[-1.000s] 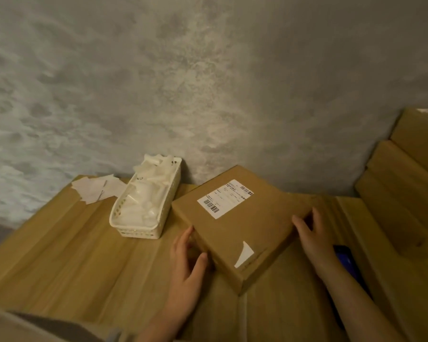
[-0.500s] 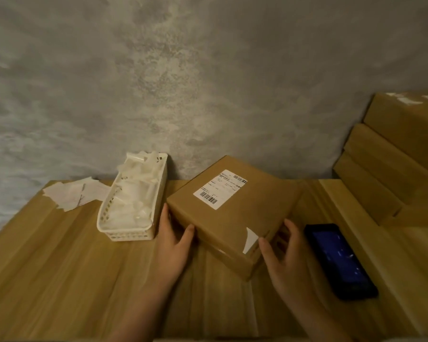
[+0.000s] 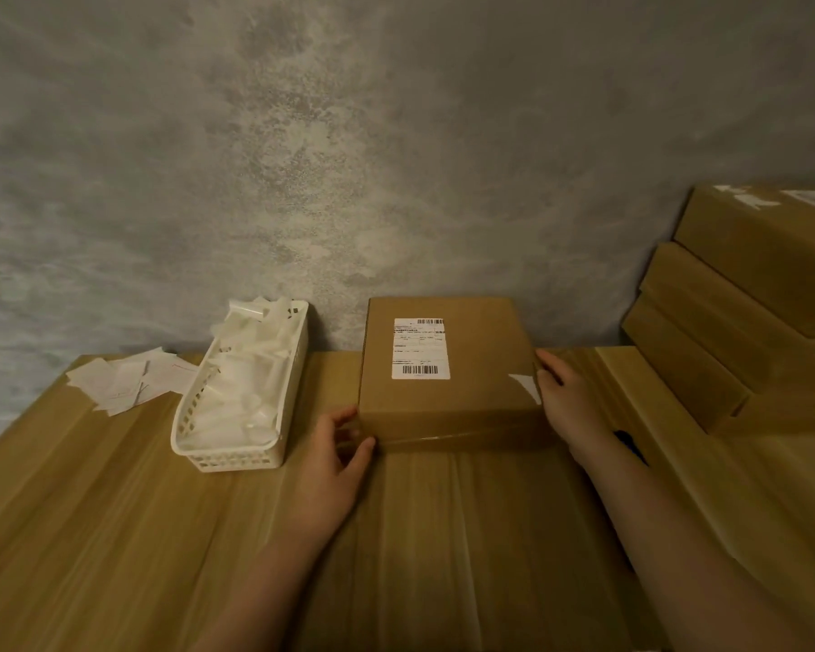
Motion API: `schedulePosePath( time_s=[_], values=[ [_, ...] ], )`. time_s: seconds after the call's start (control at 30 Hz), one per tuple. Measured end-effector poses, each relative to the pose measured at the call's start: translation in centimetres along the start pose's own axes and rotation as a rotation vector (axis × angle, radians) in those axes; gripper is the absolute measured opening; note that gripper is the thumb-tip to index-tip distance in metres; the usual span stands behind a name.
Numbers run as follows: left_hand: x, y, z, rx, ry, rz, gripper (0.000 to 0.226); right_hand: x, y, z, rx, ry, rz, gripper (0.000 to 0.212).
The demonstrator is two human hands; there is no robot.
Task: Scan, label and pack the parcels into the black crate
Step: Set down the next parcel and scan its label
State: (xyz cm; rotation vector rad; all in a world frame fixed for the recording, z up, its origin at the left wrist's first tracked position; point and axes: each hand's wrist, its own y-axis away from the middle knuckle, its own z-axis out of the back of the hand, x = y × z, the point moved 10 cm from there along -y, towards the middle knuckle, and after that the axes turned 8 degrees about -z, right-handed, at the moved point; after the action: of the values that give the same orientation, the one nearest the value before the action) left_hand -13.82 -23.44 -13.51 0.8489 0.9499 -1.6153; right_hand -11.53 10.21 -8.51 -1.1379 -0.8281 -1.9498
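A flat brown cardboard parcel [image 3: 471, 397] lies on the wooden table [image 3: 114, 510], squared to me, with a white barcode label [image 3: 419, 348] on top and a white tape scrap near its right edge. My left hand [image 3: 335, 458] grips its near left corner, thumb on the front face. My right hand [image 3: 570, 397] presses against its right side. No black crate is in sight.
A white slotted basket [image 3: 236, 456] full of clear plastic sleeves stands left of the parcel. Loose white paper slips [image 3: 128, 381] lie at the far left. Stacked cardboard boxes [image 3: 744, 322] rise at the right. A dark phone [image 3: 631, 447] peeks out behind my right forearm.
The parcel has been turned from a diagonal lie to square with the table edge. My right hand moved from its near corner to its right side, now covering most of the phone.
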Motion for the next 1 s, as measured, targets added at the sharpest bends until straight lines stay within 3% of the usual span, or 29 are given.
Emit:
schedulePosePath(
  time_s=[0.3, 0.47, 0.57, 0.67, 0.77, 1.0],
  values=[
    [-0.7, 0.1, -0.5, 0.024, -0.097, -0.042, 0.038, 0.0, -0.5, 1.8, -0.017, 0.021, 0.023, 0.041],
    [-1.0, 0.3, -0.3, 0.016, -0.11, -0.066, 0.047, -2.5, 3.0, 5.2, -0.089, 0.272, 0.069, 0.045],
    [-0.9, 0.3, -0.4, 0.014, -0.112, -0.086, 0.05, -6.4, 4.8, 6.3, -0.089, 0.525, 0.017, 0.055],
    [-1.0, 0.3, -0.5, 0.013, -0.111, -0.101, 0.049, -8.8, 6.1, 6.9, -0.139, 0.67, -0.014, 0.086],
    [-0.8, 0.1, -0.5, 0.01, -0.118, -0.115, 0.048, -9.4, 7.2, 7.8, -0.221, 0.731, -0.002, 0.101],
    [-0.8, 0.0, -0.4, -0.011, -0.116, -0.145, 0.048, -11.0, 8.4, 7.8, -0.191, 0.756, -0.001, 0.116]
  ],
)
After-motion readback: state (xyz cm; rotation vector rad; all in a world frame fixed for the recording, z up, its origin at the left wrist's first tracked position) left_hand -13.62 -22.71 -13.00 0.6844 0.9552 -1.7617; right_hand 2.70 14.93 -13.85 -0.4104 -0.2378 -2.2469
